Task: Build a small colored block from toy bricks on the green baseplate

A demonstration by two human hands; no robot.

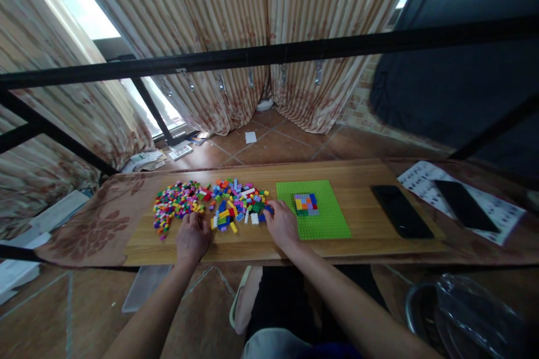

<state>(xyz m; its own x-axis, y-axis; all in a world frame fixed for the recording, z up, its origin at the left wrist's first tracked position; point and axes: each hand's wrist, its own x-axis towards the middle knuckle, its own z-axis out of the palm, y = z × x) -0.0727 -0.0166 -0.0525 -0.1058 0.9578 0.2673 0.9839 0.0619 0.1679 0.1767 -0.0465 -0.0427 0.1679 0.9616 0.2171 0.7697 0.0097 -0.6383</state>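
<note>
My left hand (193, 236) rests on the wooden board (248, 249) with its fingers curled, at the near edge of a heap of small coloured toy bricks (179, 200). Whatever is in those fingers is hidden. A looser spread of larger toy bricks (236, 202) lies between my hands. At its right end, the bent fingers of my right hand (283, 225) close on a blue brick (268, 212). Just right of that hand lies a green baseplate (332, 213), partly covered by my wrist. On it stands a multicoloured block of joined bricks (306, 205).
A black phone (401, 211) lies at the board's right end. Beyond it, a second dark phone (466, 206) rests on a printed sheet (421, 175). A black metal rail (252, 56) crosses behind the board. A clear plastic lid or tray (145, 290) sits below the front edge.
</note>
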